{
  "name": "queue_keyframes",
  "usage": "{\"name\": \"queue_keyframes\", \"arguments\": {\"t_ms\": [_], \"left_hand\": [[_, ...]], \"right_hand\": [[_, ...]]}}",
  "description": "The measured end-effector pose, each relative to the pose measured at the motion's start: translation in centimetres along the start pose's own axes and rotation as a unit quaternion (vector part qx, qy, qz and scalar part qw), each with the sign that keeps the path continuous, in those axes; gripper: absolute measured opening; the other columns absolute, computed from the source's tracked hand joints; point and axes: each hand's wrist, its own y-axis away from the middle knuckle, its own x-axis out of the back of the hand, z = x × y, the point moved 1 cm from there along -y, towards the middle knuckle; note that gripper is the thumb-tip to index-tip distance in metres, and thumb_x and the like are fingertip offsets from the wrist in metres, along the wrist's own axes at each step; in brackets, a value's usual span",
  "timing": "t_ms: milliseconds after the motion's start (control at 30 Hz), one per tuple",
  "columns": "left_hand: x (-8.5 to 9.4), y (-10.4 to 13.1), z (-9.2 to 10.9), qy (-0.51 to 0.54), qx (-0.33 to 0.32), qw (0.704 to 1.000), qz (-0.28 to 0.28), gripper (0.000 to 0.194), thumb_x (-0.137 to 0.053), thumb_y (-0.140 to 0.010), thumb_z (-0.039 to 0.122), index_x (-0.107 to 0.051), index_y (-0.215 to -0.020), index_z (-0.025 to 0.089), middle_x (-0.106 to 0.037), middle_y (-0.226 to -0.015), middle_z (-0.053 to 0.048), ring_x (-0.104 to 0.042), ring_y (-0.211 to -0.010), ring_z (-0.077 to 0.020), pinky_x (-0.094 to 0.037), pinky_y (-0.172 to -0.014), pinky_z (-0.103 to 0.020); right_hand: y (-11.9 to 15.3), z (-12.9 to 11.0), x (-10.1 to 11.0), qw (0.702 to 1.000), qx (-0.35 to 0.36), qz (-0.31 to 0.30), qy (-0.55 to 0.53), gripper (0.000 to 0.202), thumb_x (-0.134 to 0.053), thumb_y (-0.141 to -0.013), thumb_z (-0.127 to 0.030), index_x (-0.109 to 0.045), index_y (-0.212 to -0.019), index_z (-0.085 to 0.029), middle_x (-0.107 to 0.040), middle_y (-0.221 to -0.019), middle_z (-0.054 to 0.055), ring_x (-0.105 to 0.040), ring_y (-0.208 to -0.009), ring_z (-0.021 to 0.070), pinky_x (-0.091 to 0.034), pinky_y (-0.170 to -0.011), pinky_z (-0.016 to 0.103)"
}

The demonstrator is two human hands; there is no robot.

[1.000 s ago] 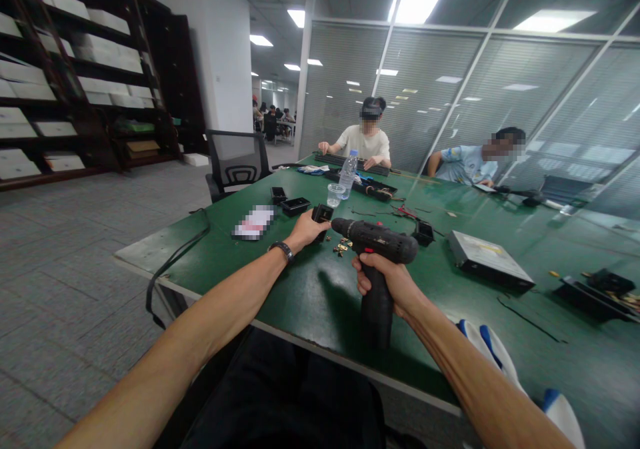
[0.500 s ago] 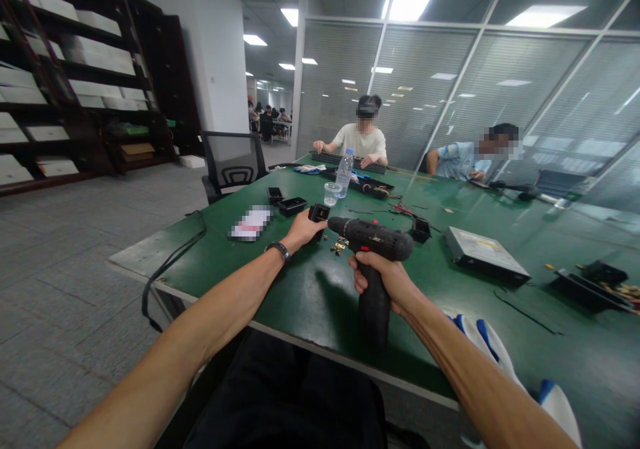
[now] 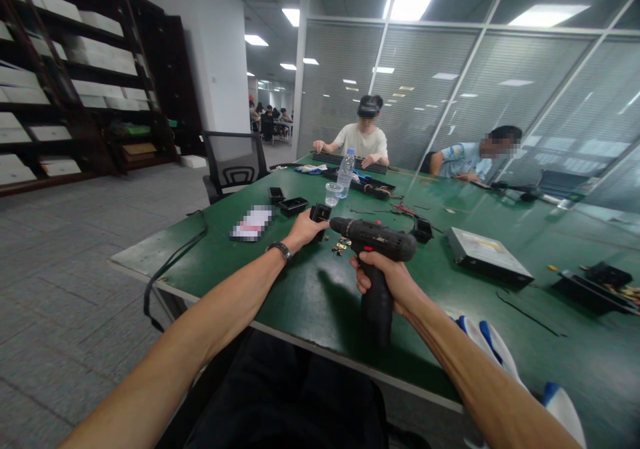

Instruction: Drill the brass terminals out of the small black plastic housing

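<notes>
Little has moved since a second ago: left hand (image 3: pixel 303 228) still grips a small black part (image 3: pixel 320 213) on the green table (image 3: pixel 310 302), mostly hidden. Right hand (image 3: pixel 387 277) clenches the drill (image 3: pixel 376 249), its bit unclear beside tiny screws (image 3: pixel 341 244).

We've one view only, head cam; it looks fwd and slightly down along both forearms, over the green bench (image 3: pixel 310 302) toward the glass partition (image 3: pixel 450 89); hands sit mid-frame, fairly near; far bench end and seated co-workers lie well beyond.
</notes>
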Motion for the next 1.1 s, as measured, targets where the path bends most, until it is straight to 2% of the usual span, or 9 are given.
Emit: {"name": "queue_keyframes", "arguments": {"t_ms": [233, 467, 700, 900, 1100], "left_hand": [[-0.04, -0.18, -0.22, -0.003, -0.004, 1.000, 0.003, 0.035, -0.079, -0.063, 0.037, -0.065, -0.086, 0.014, -0.068, -0.082, -0.004, -0.059, -0.074, -0.0158, -0.046, -0.071, -0.026], [-0.03, -0.11, -0.20, 0.002, -0.003, 1.000, 0.000, 0.035, -0.079, -0.063, 0.036, -0.066, -0.088, 0.014, -0.068, -0.084, -0.004, -0.059, -0.074, -0.0155, -0.046, -0.071, -0.026], [-0.04, -0.04, -0.04, 0.004, 0.000, 1.000, 0.002, 0.035, -0.080, -0.062, 0.037, -0.066, -0.086, 0.015, -0.068, -0.082, -0.004, -0.058, -0.074, -0.0158, -0.045, -0.072, -0.026], [0.03, -0.08, -0.14, 0.000, -0.003, 1.000, -0.004, 0.035, -0.078, -0.065, 0.037, -0.065, -0.088, 0.015, -0.068, -0.085, -0.005, -0.060, -0.076, -0.0161, -0.046, -0.071, -0.026], [0.00, -0.04, 0.03, -0.005, 0.001, 1.000, 0.000, 0.035, -0.078, -0.064, 0.037, -0.065, -0.088, 0.014, -0.068, -0.084, -0.005, -0.060, -0.075, -0.0160, -0.047, -0.073, -0.027]], "right_hand": [[0.03, -0.26, -0.31, 1.000, -0.004, -0.010, 0.023, 0.021, -0.059, -0.084, -0.032, -0.061, -0.070, -0.016, -0.053, -0.046, 0.000, -0.052, -0.044, 0.0147, -0.041, -0.047, 0.027], [0.01, -0.18, -0.20, 1.000, -0.001, 0.006, -0.001, 0.014, -0.061, -0.081, -0.030, -0.064, -0.079, -0.017, -0.055, -0.049, 0.000, -0.050, -0.042, 0.0156, -0.041, -0.045, 0.029], [0.04, -0.14, -0.32, 1.000, -0.006, 0.002, 0.012, 0.019, -0.062, -0.081, -0.033, -0.062, -0.072, -0.016, -0.054, -0.048, 0.000, -0.051, -0.043, 0.0147, -0.041, -0.045, 0.027], [0.02, -0.15, -0.20, 1.000, 0.000, 0.011, -0.005, 0.014, -0.061, -0.081, -0.030, -0.064, -0.079, -0.016, -0.056, -0.051, 0.001, -0.051, -0.043, 0.0149, -0.042, -0.045, 0.028], [-0.11, -0.05, -0.16, 1.000, 0.001, 0.001, 0.004, 0.016, -0.060, -0.084, -0.030, -0.063, -0.076, -0.016, -0.055, -0.050, 0.000, -0.051, -0.043, 0.0143, -0.043, -0.047, 0.028]]}}
